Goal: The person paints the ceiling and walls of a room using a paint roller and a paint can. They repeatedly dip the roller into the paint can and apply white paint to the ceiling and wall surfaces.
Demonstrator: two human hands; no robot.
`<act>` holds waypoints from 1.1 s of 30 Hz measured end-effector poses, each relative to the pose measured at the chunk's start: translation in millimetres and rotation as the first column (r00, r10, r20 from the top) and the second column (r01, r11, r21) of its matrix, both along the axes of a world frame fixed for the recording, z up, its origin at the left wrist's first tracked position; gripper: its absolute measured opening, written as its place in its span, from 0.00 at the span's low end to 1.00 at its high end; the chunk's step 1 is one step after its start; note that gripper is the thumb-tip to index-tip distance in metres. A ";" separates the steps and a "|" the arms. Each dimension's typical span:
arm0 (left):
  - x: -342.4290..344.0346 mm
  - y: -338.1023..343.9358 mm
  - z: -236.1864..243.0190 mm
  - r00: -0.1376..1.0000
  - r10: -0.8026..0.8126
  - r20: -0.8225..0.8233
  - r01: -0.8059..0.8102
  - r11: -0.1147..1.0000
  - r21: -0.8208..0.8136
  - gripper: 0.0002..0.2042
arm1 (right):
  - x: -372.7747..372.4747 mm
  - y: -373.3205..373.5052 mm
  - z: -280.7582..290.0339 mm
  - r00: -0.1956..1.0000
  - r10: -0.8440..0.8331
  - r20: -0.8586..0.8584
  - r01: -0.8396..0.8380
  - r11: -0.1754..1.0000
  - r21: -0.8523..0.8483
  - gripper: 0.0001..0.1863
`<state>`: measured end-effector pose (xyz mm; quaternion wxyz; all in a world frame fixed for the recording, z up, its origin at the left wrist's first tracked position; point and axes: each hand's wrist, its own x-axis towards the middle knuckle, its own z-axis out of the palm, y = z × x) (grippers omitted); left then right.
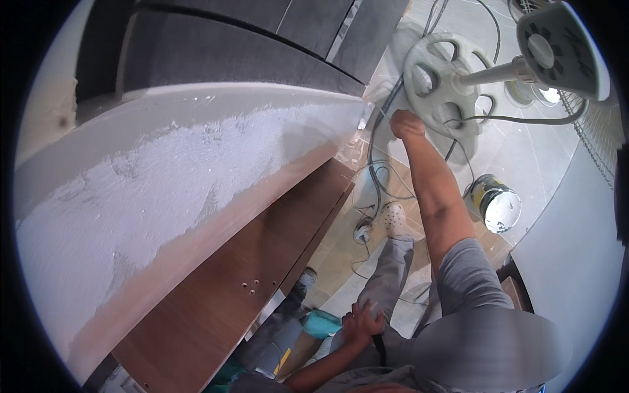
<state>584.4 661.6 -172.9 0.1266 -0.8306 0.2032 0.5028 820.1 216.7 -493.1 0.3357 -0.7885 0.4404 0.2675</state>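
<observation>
My right hand (407, 124) reaches far forward to the end of the low wall, its fingers closed on a thin scraper (383, 113), mostly hidden in the grip. The tool points toward the wall's far corner. White filler is spread roughly over the grey wall face (157, 157), with a bare pinkish strip along its lower edge. Close to my body, my left hand (362, 324) rests by my thigh, closed around a black handle-like piece (379, 349) whose other end I cannot make out.
A brown wooden panel (229, 281) with drilled holes runs below the wall, under dark cabinet doors (223, 52). A pedestal fan's pale base (436, 92), loose cables (375, 150) and a filler-smeared bucket (501, 208) stand on the tiles. Teal cloth or plastic (321, 323) lies near my leg.
</observation>
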 end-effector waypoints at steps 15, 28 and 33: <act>-38.1 -13.7 9.1 0.999 0.037 0.035 -0.036 0.999 -0.028 0.34 | -102.6 -21.0 136.1 0.848 0.086 0.523 -0.166 0.980 0.109 0.20; -40.7 -46.7 0.2 0.990 0.072 -0.118 -0.048 0.980 0.194 0.39 | -126.3 -29.9 311.8 0.489 -0.050 0.871 -0.220 0.959 0.178 0.19; -63.9 -16.7 -16.4 0.998 -0.021 0.062 0.017 0.998 0.060 0.38 | -103.0 -23.8 372.6 0.294 -0.097 0.951 -0.254 0.951 0.175 0.19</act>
